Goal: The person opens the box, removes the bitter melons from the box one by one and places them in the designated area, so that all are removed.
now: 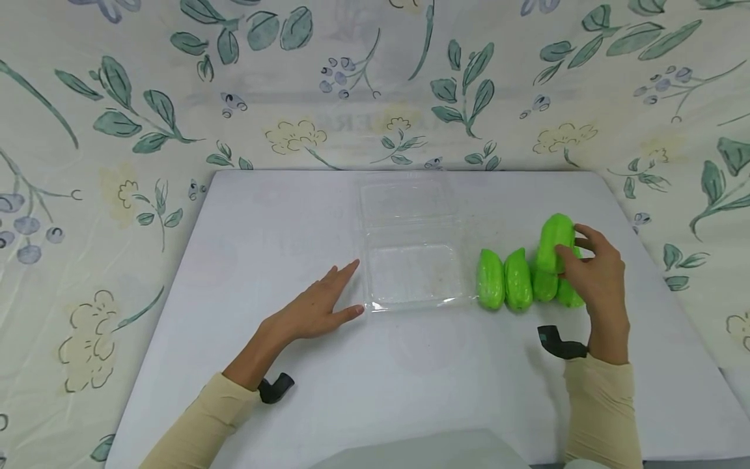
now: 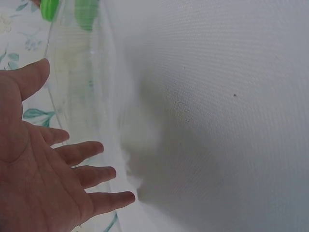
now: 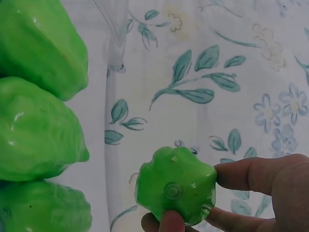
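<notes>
My right hand point(image 1: 596, 273) pinches a glossy bright green ridged vegetable point(image 1: 556, 241) between thumb and fingers, raised over the right end of a row. In the right wrist view this vegetable point(image 3: 176, 186) shows its lobed end with a small round mark. Several matching green vegetables point(image 1: 491, 279) lie side by side on the white table. To their left stands a clear plastic clamshell box point(image 1: 417, 277), its lid point(image 1: 404, 198) folded back. My left hand point(image 1: 316, 306) has its fingers spread and straight, fingertips right at the box's left side, holding nothing.
The white tabletop point(image 1: 375, 384) extends around the box and the vegetables. Behind it and at both sides hangs or lies a floral cloth point(image 1: 375, 111). A black strap-like piece point(image 1: 561, 345) juts from the right wrist, and another point(image 1: 277, 388) from the left.
</notes>
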Demonstrator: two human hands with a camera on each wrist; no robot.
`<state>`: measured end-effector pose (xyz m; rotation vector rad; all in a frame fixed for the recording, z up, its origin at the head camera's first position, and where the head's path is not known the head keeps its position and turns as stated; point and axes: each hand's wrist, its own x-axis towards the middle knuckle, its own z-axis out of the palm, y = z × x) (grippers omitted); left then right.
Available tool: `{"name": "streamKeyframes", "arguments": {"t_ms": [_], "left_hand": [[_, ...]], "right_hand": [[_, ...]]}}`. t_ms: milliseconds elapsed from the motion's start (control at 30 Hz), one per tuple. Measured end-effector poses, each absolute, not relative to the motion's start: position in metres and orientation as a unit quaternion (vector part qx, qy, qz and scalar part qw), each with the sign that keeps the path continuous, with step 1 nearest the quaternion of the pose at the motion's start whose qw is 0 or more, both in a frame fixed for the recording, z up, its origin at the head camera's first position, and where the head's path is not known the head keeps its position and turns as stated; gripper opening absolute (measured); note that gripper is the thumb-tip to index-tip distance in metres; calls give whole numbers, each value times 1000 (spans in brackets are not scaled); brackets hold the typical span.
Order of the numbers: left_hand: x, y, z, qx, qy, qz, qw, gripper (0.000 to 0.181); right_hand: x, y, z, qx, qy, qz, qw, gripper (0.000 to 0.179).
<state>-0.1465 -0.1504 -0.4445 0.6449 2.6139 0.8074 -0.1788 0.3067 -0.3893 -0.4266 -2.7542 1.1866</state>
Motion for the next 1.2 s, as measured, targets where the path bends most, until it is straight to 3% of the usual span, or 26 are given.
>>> {"name": "streamKeyframes", "arguments": {"t_ms": [1200], "left_hand": [[-146,-150,-442,219,918,284,171,88]], "right_hand": [[-170,345,-399,-225,-889,393,65,65]]}}
